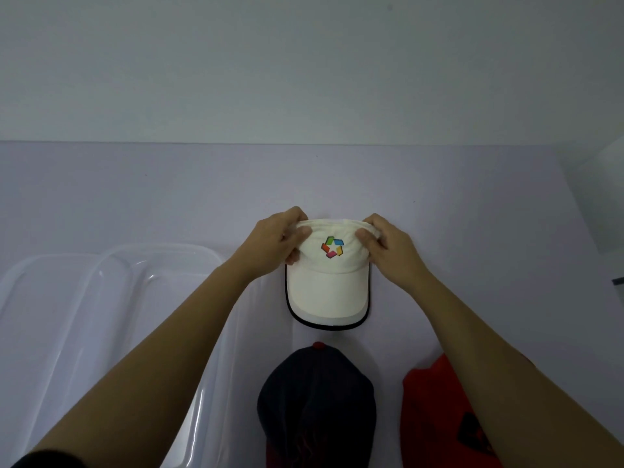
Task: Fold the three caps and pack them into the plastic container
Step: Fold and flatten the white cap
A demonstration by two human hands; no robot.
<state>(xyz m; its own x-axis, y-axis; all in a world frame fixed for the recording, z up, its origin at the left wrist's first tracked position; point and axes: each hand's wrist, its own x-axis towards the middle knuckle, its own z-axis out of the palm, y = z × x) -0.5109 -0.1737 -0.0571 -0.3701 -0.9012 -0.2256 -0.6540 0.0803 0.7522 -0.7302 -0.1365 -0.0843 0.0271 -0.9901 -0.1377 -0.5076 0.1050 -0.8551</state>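
Note:
A white cap (327, 288) with a colourful logo and a black-edged brim lies in the middle of the table, brim toward me. My left hand (278, 239) grips the crown's left side and my right hand (385, 243) grips its right side; the crown looks pressed flat. Nearer to me rests a dark navy cap (315, 400) with a red button on top. A red cap (439, 417) sits at the lower right, partly hidden by my right forearm. The clear plastic container (101, 298) stands on the left, and my left forearm crosses its right rim.
The table (135, 197) is covered in pale lilac and ends at a white wall at the back. A pale object shows at the right edge (607, 197), too cut off to identify.

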